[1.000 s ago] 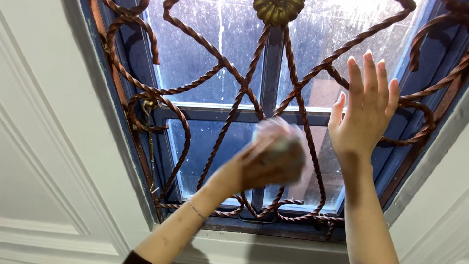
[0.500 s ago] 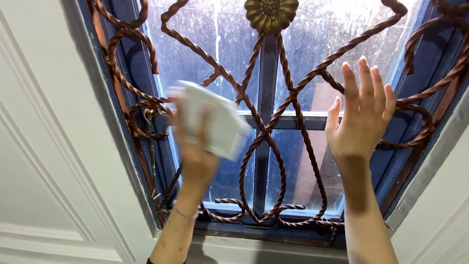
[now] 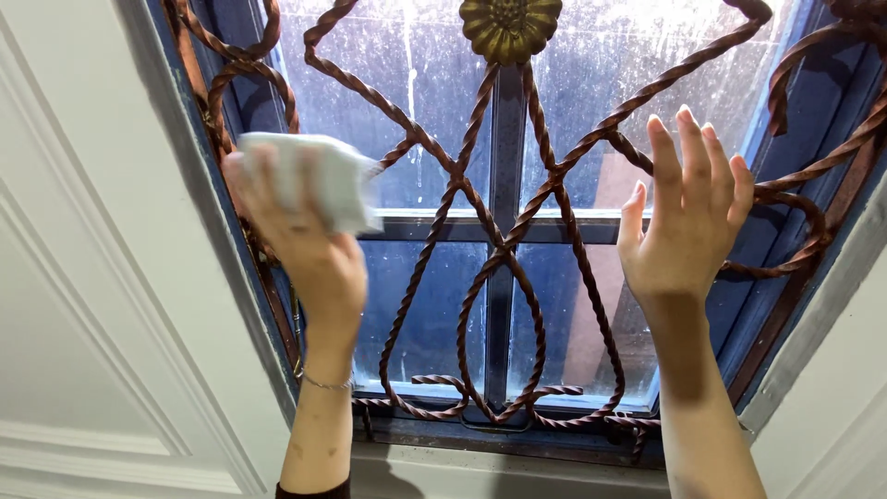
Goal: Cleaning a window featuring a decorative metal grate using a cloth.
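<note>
- Left hand (image 3: 300, 236) raised at the left edge of the window, blurred, fingers pinching a folded white cloth (image 3: 309, 176) from behind; thin bracelet (image 3: 323, 382) on the wrist.
- Cloth pressed up near the left curl of the twisted metal grille (image 3: 504, 245); hard to tell whether touching the bars or the glass behind them.
- Lower part of the cloth hidden by the fingers; its outline smeared.
- Right hand (image 3: 688, 217) open, fingers spread and pointing up, holding nothing, palm laid against the grille on the right side; contact point itself hidden behind the hand.
- Both forearms cut off at the bottom edge; dark sleeve just showing under the left one.
- Grille of rust-brown twisted bars crossing over the panes, with a brass flower ornament (image 3: 510, 26) at top centre, cut off by the upper edge.
- Window glass (image 3: 434, 111) streaked and cloudy above, darker in the lower panes; view beyond too hazy to make out.
- Dark blue window frame (image 3: 494, 166) behind the bars.
- White panelled wall (image 3: 102, 305) left and right.
</note>
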